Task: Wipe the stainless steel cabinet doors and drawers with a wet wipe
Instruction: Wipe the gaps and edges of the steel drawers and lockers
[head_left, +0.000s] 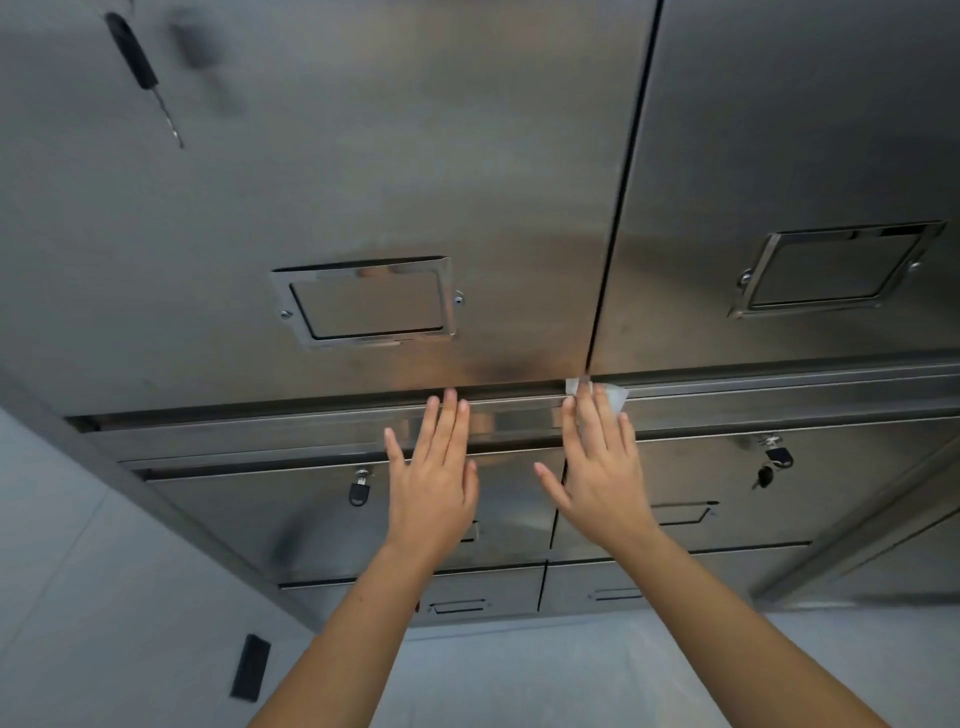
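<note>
Wet wipe under right hand

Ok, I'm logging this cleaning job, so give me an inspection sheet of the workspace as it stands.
Surface: upper cabinet doors show dark smudges near the bottom edge.
Job's things: white wet wipe pressed on the ledge below the door seam.
Clutter: keys hang in drawer locks.
Hands: left hand flat on the drawer front, empty; right hand flat over the wipe.
Cables: nothing seen.
Surroundings: pale wall at left with a dark plate; pale floor below.
</note>
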